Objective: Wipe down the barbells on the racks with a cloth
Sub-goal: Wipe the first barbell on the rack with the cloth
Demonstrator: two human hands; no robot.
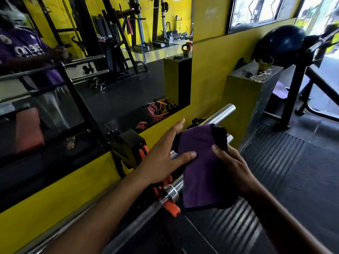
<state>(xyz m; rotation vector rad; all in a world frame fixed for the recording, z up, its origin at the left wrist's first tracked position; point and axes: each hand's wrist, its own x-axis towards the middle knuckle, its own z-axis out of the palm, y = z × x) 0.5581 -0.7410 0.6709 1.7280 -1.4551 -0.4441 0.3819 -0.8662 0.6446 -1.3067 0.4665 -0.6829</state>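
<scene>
Nearest the camera are the two forearms, and they reach forward over the barbells on the low rack. The right hand point(232, 167) pinches the purple cloth point(200, 165) at its upper right corner, thumb on top and fingers curled behind. The left hand point(165, 153) is flat, with straight fingers spread, and its thumb presses on the left side of the cloth. The two hands are near each other, with only the cloth between them.

The cloth hangs over the chrome sleeve of the near barbell point(172, 189), just beyond the orange holder point(171, 208) of the rack. A second barbell point(220, 111) lies behind, close to the yellow wall point(55, 182), and its end is bare.

In my judgement the step in hand is to lay the cloth around the sleeve before rubbing. To do it well, the left hand should fold the cloth fully around the steel, not only on top, and then slide along the sleeve to its end while the right hand keeps the loose corner tight. The underside is easy to miss, so a small turn of the wrist will help. The hanging lower edge could catch on the orange holder.
</scene>
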